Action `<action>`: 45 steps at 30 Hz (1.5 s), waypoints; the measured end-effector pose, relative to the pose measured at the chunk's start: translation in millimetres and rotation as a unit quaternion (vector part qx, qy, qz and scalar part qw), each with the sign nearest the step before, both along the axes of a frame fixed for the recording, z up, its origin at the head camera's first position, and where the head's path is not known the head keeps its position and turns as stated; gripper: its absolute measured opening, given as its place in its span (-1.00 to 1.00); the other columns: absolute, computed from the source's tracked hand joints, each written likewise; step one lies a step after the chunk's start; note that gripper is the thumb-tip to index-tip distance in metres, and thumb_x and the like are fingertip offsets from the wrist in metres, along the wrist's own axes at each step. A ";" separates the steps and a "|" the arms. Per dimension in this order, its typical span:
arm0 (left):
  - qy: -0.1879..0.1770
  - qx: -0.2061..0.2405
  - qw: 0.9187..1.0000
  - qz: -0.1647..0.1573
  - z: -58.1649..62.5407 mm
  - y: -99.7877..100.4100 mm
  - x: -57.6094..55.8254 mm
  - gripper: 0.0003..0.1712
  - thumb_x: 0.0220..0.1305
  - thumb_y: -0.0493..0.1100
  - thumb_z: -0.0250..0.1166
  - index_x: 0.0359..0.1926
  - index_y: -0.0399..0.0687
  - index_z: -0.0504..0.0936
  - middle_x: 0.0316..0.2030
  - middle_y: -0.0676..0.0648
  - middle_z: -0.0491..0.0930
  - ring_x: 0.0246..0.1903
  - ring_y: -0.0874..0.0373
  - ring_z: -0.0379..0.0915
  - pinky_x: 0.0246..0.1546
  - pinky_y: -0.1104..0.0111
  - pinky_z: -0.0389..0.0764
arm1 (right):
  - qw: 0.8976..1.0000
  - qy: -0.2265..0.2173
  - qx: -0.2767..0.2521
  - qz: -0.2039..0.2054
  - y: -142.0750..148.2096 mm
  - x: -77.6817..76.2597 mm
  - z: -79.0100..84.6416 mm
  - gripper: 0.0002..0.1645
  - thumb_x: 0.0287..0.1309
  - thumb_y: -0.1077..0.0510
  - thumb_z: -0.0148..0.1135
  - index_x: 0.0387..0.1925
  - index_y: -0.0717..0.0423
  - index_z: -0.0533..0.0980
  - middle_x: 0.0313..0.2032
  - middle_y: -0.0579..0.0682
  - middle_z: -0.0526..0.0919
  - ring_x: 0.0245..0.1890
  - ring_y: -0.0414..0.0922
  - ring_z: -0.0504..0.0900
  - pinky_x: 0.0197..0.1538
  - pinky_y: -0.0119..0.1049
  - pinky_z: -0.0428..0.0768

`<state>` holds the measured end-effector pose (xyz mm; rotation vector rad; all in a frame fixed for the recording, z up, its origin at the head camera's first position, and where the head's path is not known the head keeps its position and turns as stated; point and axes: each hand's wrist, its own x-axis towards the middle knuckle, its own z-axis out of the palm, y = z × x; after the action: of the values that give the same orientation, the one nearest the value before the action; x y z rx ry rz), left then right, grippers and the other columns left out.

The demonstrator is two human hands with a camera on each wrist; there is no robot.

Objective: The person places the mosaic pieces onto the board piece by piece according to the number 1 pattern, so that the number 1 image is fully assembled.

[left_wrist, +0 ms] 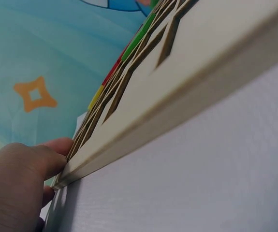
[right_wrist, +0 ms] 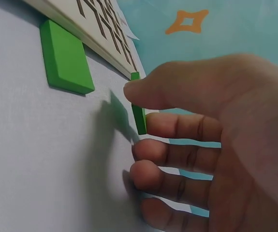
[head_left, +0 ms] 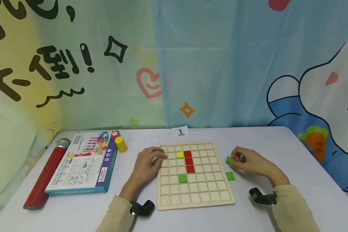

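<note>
A wooden grid board (head_left: 203, 188) lies on the table with a yellow tile (head_left: 180, 154), a column of red tiles (head_left: 188, 161) and one green tile (head_left: 183, 178) in its cells. My left hand (head_left: 147, 163) grips the board's left edge; in the left wrist view its fingers (left_wrist: 54, 162) are at the far end of that edge. Off the board's right side, my right hand (head_left: 250, 161) pinches a green square tile (right_wrist: 139, 116) between thumb and forefinger, tilted and raised over its shadow. Another green tile (right_wrist: 67, 58) lies flat on the table against the board's right edge.
Behind the board lies a small card (head_left: 180, 132) printed with a coloured grid pattern. On the left are a box (head_left: 78, 174), a yellow cylinder (head_left: 120, 144) and a long red tube (head_left: 47, 175). A printed curtain (head_left: 197, 64) hangs behind the table.
</note>
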<state>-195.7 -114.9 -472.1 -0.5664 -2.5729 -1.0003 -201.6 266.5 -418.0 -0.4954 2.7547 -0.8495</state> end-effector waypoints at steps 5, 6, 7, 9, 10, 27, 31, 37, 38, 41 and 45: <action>-0.003 -0.005 1.000 0.001 -1.9 -1.7 -1.2 -0.80 0.22 -0.27 0.21 -0.27 0.14 0.69 -0.06 0.08 0.61 0.04 0.02 0.44 0.08 0.02 0.30 | 1.000 -0.003 -0.005 0.004 -5.8 -0.6 -0.1 -0.70 0.06 0.07 0.29 -0.24 0.10 0.41 -0.40 -0.05 0.43 -0.48 -0.21 0.37 -0.48 -0.41 0.35; -0.005 -0.006 1.000 0.002 -2.2 -1.9 -1.3 -0.80 0.22 -0.27 0.21 -0.27 0.15 0.69 -0.06 0.08 0.61 0.04 0.02 0.44 0.08 0.03 0.30 | 1.000 -0.004 -0.005 0.006 -7.0 -0.7 -0.3 -0.70 0.06 0.07 0.29 -0.23 0.11 0.41 -0.39 -0.05 0.44 -0.48 -0.20 0.37 -0.48 -0.41 0.36; -0.007 -0.007 1.000 0.003 -2.4 -2.2 -1.2 -0.80 0.22 -0.27 0.21 -0.27 0.15 0.69 -0.06 0.08 0.61 0.04 0.03 0.44 0.08 0.03 0.30 | 1.000 -0.004 -0.005 0.007 -8.2 -0.7 -0.7 -0.69 0.07 0.06 0.29 -0.23 0.11 0.41 -0.39 -0.05 0.44 -0.48 -0.20 0.38 -0.48 -0.41 0.36; -0.009 -0.008 1.000 0.004 -2.8 -2.6 -1.2 -0.79 0.22 -0.27 0.21 -0.27 0.15 0.69 -0.06 0.08 0.61 0.04 0.02 0.44 0.08 0.03 0.30 | 1.000 -0.003 -0.002 0.009 -10.2 -1.0 -2.0 -0.69 0.07 0.05 0.30 -0.23 0.09 0.42 -0.39 -0.06 0.45 -0.48 -0.21 0.38 -0.48 -0.41 0.37; -0.010 -0.009 1.000 0.005 -3.0 -2.9 -1.2 -0.79 0.22 -0.27 0.21 -0.27 0.16 0.69 -0.06 0.08 0.61 0.04 0.02 0.44 0.08 0.03 0.30 | 1.000 -0.002 -0.001 0.011 -11.2 -1.1 -2.4 -0.69 0.07 0.04 0.30 -0.23 0.09 0.42 -0.39 -0.07 0.46 -0.49 -0.22 0.38 -0.48 -0.41 0.37; -0.005 -0.006 1.000 0.006 -2.9 -6.5 -1.1 -0.80 0.22 -0.26 0.21 -0.27 0.16 0.69 -0.05 0.09 0.60 0.05 0.04 0.43 0.09 0.02 0.30 | 0.996 0.044 -0.025 0.070 -31.9 -0.3 2.3 -0.69 0.05 0.07 0.35 -0.20 -0.01 0.44 -0.32 -0.14 0.53 -0.41 -0.26 0.44 -0.41 -0.42 0.44; -0.007 -0.008 1.000 0.002 -1.4 -6.3 -1.4 -0.80 0.23 -0.26 0.20 -0.26 0.15 0.68 -0.05 0.08 0.60 0.06 0.03 0.44 0.10 0.02 0.30 | 0.995 0.043 -0.038 0.083 -37.2 1.3 0.1 -0.66 0.04 0.06 0.36 -0.17 -0.01 0.43 -0.27 -0.14 0.54 -0.39 -0.27 0.45 -0.38 -0.43 0.46; -0.015 -0.003 1.000 0.008 -0.2 -7.2 0.7 -0.81 0.23 -0.25 0.21 -0.26 0.15 0.69 -0.05 0.07 0.60 0.06 0.02 0.44 0.10 0.02 0.28 | 0.994 0.048 -0.035 0.090 -46.8 2.7 -0.6 -0.65 0.05 0.04 0.36 -0.14 -0.01 0.45 -0.24 -0.15 0.56 -0.39 -0.28 0.45 -0.38 -0.43 0.46; -0.012 -0.003 1.000 0.009 -0.5 -7.1 0.9 -0.81 0.22 -0.25 0.21 -0.27 0.14 0.69 -0.05 0.07 0.60 0.05 0.02 0.44 0.09 0.02 0.29 | 0.994 0.051 -0.032 0.091 -48.4 3.0 -0.3 -0.65 0.05 0.04 0.36 -0.14 -0.01 0.45 -0.25 -0.15 0.55 -0.39 -0.28 0.45 -0.38 -0.43 0.46; -0.008 -0.005 1.000 0.007 -1.0 -6.0 0.3 -0.81 0.22 -0.25 0.22 -0.26 0.14 0.69 -0.05 0.08 0.60 0.06 0.03 0.43 0.09 0.02 0.29 | 0.994 0.056 -0.024 0.086 -52.8 5.3 1.8 -0.67 0.06 0.04 0.35 -0.15 -0.01 0.45 -0.28 -0.15 0.55 -0.40 -0.27 0.45 -0.40 -0.42 0.46; -0.008 -0.010 1.000 0.000 -1.9 -3.1 -2.6 -0.81 0.24 -0.23 0.20 -0.25 0.16 0.69 -0.03 0.07 0.60 0.07 0.02 0.43 0.10 0.02 0.30 | 0.995 0.061 -0.015 0.078 -57.0 10.1 4.2 -0.69 0.07 0.05 0.34 -0.16 -0.02 0.45 -0.32 -0.18 0.54 -0.43 -0.28 0.44 -0.43 -0.43 0.44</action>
<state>-198.3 -117.9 -474.0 -0.5663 -2.5999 -0.9839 -191.5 209.5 -413.8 -0.7804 2.7694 -0.8508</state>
